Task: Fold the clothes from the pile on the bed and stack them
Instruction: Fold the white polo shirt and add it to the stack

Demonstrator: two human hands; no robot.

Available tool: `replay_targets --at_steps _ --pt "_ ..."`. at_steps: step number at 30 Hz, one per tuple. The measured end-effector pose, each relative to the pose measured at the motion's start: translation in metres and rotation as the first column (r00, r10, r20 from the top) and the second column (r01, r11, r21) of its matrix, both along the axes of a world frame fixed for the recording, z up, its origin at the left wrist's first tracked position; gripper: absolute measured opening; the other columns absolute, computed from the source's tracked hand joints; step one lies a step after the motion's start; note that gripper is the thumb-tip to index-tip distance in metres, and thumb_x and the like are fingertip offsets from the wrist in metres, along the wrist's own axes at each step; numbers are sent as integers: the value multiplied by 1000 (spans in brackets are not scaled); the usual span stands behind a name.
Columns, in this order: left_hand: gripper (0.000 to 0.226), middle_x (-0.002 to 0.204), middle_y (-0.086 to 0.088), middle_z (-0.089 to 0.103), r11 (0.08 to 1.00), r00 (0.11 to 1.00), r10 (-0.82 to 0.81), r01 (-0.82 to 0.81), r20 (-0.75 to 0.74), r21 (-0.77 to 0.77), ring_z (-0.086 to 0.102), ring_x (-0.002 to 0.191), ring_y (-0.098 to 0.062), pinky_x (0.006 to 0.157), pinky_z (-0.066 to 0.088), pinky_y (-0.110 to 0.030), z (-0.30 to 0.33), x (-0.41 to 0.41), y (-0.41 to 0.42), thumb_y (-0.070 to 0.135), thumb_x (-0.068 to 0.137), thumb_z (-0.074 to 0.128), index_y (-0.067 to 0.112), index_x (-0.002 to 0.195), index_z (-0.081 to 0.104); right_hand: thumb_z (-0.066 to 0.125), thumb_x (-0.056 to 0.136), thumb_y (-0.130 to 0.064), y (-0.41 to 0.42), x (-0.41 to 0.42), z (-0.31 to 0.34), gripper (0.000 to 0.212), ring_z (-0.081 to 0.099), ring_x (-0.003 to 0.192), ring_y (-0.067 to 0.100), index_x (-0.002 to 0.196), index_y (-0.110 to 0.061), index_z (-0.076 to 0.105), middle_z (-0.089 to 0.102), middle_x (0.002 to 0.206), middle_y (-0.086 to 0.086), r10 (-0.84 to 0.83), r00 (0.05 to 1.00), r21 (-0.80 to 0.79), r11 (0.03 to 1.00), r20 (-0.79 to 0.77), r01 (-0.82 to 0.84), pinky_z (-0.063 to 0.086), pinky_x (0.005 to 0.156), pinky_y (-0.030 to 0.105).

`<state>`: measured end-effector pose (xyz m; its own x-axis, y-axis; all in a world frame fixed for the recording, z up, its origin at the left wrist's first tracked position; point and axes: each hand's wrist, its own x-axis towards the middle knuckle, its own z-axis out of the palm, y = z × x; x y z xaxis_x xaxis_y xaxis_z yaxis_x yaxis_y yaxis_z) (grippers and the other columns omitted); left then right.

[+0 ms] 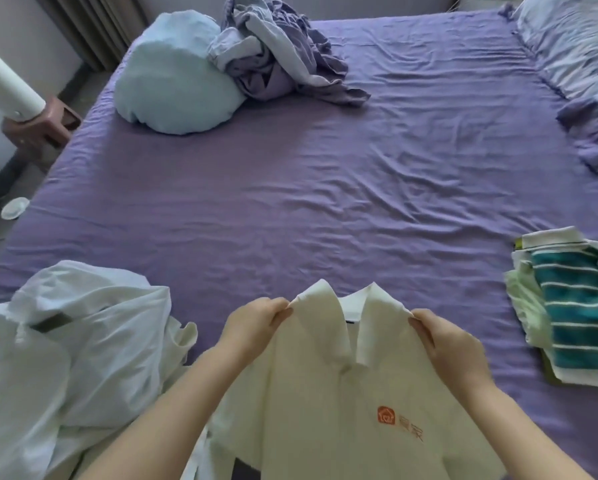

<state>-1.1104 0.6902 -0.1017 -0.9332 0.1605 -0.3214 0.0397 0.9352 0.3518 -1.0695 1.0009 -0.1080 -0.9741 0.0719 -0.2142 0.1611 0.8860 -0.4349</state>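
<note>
A cream polo shirt (342, 393) with an orange logo on its chest hangs in front of me, collar up. My left hand (252, 323) pinches its left shoulder beside the collar. My right hand (453, 344) pinches the right shoulder. To my left lies a crumpled pile of white clothes (69, 344) on the purple bed (290, 188). At the right edge sits a stack of folded clothes (574, 313), with a teal striped shirt on top.
A light blue pillow (173, 74) and a bundled purple-grey cover (276, 53) lie at the far left of the bed. Rumpled bedding (577, 53) fills the far right corner. A pink stool (38, 126) with a white cylinder stands left of the bed.
</note>
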Motion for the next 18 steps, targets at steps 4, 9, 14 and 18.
replay_targets --at_steps 4,9,14,18 --pt "30 85 5 52 998 999 31 -33 -35 -62 53 82 -17 62 36 -29 -20 -68 -5 46 99 35 27 94 57 37 97 -42 -7 -68 -19 24 60 80 18 102 -30 58 64 88 -10 45 998 63 997 -38 -43 37 65 30" --pt "29 101 -1 56 982 989 145 -145 -10 -123 52 99 -23 76 43 -34 -51 -123 10 42 99 38 26 106 61 36 98 -43 -15 -141 -50 29 62 84 22 106 -28 59 63 92 -5 64 995 145 988 -72 -53 45 66 33" --pt "28 118 -7 56 990 964 136 -143 -229 -13 51 111 -32 89 42 -40 -83 -91 66 16 86 64 17 114 63 41 98 -38 -14 -142 -100 28 56 105 21 123 -29 51 60 112 -4 63 981 54 996 184 -74 44 78 34" --pt "29 117 -7 65 965 861 -196 256 -470 66 57 115 -31 96 47 -51 -109 -43 120 12 77 65 21 104 71 60 90 -37 10 -106 -115 52 55 114 21 136 -20 45 60 124 -1 3 992 -33 999 127 1 42 84 33"
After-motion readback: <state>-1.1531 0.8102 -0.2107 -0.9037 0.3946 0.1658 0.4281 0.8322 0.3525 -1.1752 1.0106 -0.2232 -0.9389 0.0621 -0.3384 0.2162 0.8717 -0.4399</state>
